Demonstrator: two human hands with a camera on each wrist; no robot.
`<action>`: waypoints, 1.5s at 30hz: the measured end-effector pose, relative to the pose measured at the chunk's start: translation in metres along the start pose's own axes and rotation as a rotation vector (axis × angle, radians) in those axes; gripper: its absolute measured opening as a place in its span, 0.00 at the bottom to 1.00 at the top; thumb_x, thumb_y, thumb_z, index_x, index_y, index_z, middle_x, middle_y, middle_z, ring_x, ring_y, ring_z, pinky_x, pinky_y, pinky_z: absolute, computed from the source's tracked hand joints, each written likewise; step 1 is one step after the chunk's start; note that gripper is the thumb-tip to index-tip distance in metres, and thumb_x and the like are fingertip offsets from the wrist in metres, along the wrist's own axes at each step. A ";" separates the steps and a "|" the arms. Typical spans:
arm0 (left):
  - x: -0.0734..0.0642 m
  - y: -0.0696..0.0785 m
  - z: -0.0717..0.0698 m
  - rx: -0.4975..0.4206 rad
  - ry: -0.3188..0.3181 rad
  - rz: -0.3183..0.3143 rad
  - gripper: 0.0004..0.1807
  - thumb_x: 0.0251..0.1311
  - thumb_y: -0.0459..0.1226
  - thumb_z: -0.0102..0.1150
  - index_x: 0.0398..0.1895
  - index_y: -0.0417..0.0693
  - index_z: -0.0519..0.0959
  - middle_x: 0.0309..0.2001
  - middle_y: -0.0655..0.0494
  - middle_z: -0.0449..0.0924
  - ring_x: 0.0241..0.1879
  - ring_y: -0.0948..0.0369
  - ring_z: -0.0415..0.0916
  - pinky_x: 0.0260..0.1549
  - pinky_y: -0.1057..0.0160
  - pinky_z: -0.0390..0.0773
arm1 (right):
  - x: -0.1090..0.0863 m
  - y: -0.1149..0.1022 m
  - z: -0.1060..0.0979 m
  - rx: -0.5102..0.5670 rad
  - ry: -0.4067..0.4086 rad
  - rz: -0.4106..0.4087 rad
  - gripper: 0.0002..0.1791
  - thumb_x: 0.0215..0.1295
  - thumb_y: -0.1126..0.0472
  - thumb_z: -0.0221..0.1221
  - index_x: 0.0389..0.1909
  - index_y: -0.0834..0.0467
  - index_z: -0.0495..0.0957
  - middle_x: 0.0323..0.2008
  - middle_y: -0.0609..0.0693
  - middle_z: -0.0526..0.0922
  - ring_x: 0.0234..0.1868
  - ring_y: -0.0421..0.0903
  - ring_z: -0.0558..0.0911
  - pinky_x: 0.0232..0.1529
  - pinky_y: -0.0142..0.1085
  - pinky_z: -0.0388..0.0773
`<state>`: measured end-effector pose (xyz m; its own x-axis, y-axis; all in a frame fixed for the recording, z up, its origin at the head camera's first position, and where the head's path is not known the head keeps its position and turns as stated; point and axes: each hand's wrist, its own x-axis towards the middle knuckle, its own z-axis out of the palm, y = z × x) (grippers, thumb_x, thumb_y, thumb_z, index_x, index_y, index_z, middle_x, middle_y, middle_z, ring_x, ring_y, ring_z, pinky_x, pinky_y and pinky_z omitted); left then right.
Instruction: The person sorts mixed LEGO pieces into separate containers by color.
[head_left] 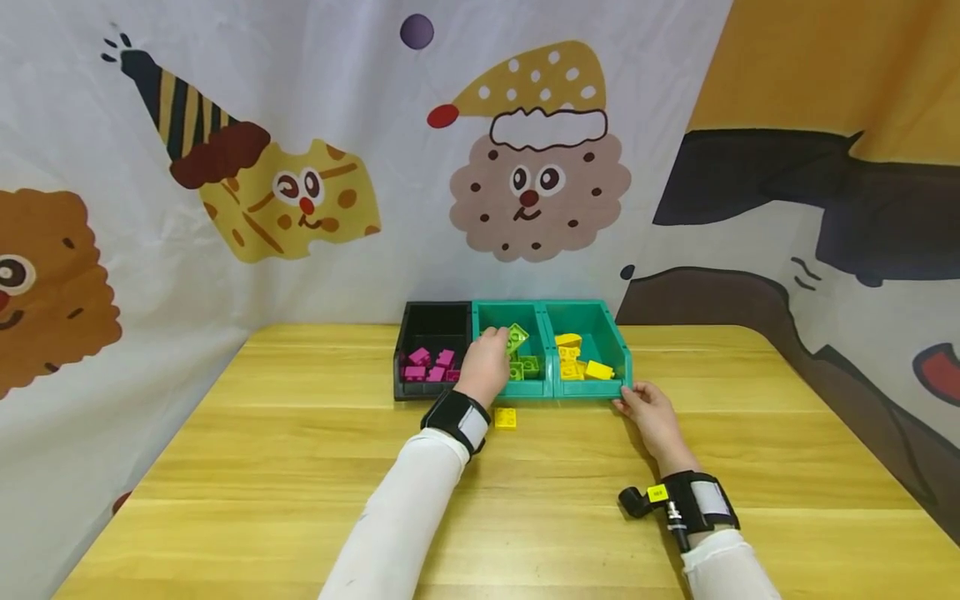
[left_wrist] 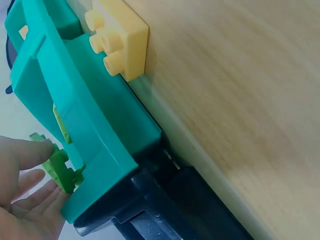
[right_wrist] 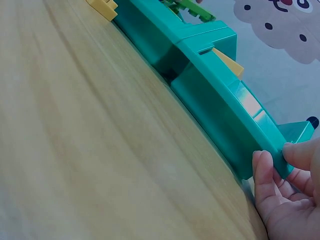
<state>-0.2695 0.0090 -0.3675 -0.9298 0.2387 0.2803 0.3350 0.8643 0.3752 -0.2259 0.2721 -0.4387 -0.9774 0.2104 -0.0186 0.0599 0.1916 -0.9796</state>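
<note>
My left hand [head_left: 484, 365] pinches a light green building block [head_left: 517, 337] above the middle teal bin [head_left: 512, 389]. In the left wrist view the green block [left_wrist: 61, 169] sits between thumb and fingers, close to the bin wall. Several green blocks [head_left: 529, 367] lie inside that bin. With thumb and fingers, my right hand [head_left: 654, 417] grips the front right corner of the right teal bin [head_left: 592, 390]; the right wrist view shows the fingertips [right_wrist: 263, 159] around that corner. A yellow block [head_left: 506, 418] stands on the table before the middle bin.
Yellow blocks [head_left: 598, 370] lie in the right bin. A black bin [head_left: 399, 367] on the left holds several magenta blocks [head_left: 437, 373]. All three bins stand side by side at the back of the wooden table [head_left: 300, 467], before a printed cloth [head_left: 405, 208].
</note>
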 end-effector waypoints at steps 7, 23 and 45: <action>0.002 -0.001 0.005 0.091 -0.003 0.038 0.22 0.60 0.25 0.55 0.58 0.40 0.72 0.51 0.45 0.77 0.48 0.53 0.78 0.51 0.59 0.77 | 0.000 0.000 -0.002 0.008 -0.015 -0.005 0.16 0.73 0.61 0.46 0.51 0.71 0.62 0.36 0.47 0.72 0.34 0.28 0.77 0.40 0.20 0.75; 0.000 -0.004 0.013 0.183 0.017 0.074 0.16 0.61 0.28 0.56 0.52 0.42 0.77 0.50 0.49 0.80 0.49 0.54 0.78 0.49 0.59 0.78 | -0.002 0.001 -0.001 -0.020 -0.016 -0.006 0.18 0.73 0.59 0.46 0.52 0.71 0.62 0.39 0.49 0.73 0.35 0.28 0.77 0.41 0.20 0.74; -0.010 0.001 0.000 -0.076 -0.054 0.029 0.18 0.65 0.38 0.55 0.56 0.41 0.75 0.55 0.47 0.77 0.56 0.53 0.74 0.55 0.56 0.74 | -0.001 0.000 0.000 0.000 -0.010 -0.002 0.16 0.73 0.60 0.46 0.51 0.71 0.62 0.39 0.50 0.71 0.34 0.27 0.76 0.41 0.20 0.74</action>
<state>-0.2596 0.0075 -0.3695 -0.9258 0.2881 0.2449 0.3704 0.8210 0.4344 -0.2248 0.2723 -0.4390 -0.9796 0.2001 -0.0183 0.0576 0.1924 -0.9796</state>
